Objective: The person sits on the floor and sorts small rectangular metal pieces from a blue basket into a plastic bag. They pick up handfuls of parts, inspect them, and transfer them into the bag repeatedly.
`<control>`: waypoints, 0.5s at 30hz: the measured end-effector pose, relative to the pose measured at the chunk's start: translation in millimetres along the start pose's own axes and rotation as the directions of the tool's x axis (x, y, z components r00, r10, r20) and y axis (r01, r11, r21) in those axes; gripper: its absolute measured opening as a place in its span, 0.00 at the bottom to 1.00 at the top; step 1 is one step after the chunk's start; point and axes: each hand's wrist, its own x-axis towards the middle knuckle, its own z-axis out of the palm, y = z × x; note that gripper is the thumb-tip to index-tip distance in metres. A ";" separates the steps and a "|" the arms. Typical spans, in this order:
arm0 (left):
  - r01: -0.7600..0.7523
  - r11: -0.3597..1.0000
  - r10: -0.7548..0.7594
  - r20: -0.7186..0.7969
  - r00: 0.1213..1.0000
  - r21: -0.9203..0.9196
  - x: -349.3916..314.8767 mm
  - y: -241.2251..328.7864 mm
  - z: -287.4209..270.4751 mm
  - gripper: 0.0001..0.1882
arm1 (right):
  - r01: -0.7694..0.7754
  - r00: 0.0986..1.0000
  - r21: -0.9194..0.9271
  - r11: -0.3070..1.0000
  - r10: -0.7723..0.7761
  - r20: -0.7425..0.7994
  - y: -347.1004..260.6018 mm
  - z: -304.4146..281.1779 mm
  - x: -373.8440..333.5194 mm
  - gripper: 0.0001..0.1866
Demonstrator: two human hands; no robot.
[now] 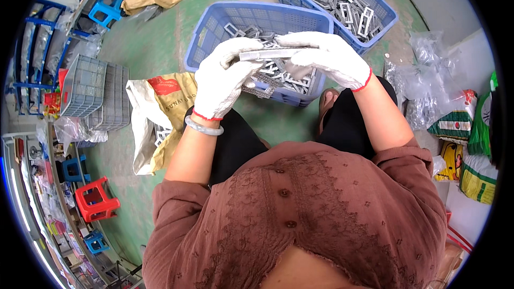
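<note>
Over the latticed basket (257, 15), cloth-gloved hands (219, 77) hold a slim bar (270, 53).

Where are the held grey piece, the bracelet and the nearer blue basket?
Held grey piece (269, 53), head view: its long side.
Bracelet (204, 128), head view: its band.
Nearer blue basket (257, 13), head view: far inner wall.

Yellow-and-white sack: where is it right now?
Head view, left of centre: on the green floor, appearing between the stacked grey crates and the gloved left hand; the sack stands open.
</note>
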 end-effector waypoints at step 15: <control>-0.020 0.998 0.019 0.012 1.000 0.067 3.1 4.8 4.9 0.36 | 0.322 0.944 -0.225 0.920 -0.329 0.008 2.9 -3.1 0.0 0.38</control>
